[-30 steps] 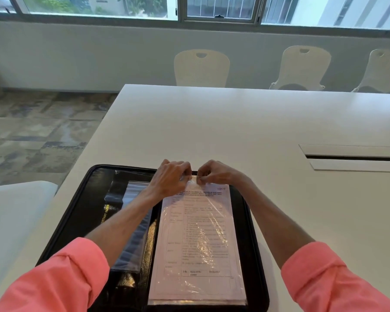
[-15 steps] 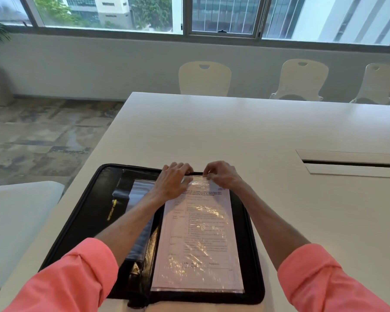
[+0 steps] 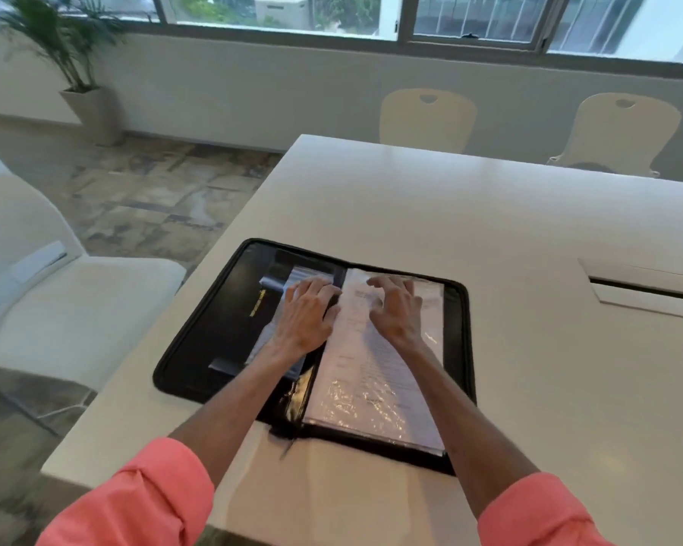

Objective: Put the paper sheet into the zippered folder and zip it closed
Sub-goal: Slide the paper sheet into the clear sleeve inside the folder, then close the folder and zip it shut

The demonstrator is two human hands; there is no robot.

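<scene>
Paper sheet (image 3: 375,360) lies in a plastic sleeve on the right half of the open folder (image 3: 213,336) on the counter (image 3: 529,348), left hand (image 3: 306,309) & right hand (image 3: 395,309) resting flat w/ fingers loose, grasping nothing; closing & zipping still to do.

Black zippered folder (image 3: 213,336) lies open flat, unzipped. Printed paper sheet (image 3: 375,360) rests on the folder's right half under clear, wrinkled plastic.

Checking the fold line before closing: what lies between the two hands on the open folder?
In the head view, only the folder's dark spine and the paper sheet's left edge lie between the left hand and right hand.
</scene>
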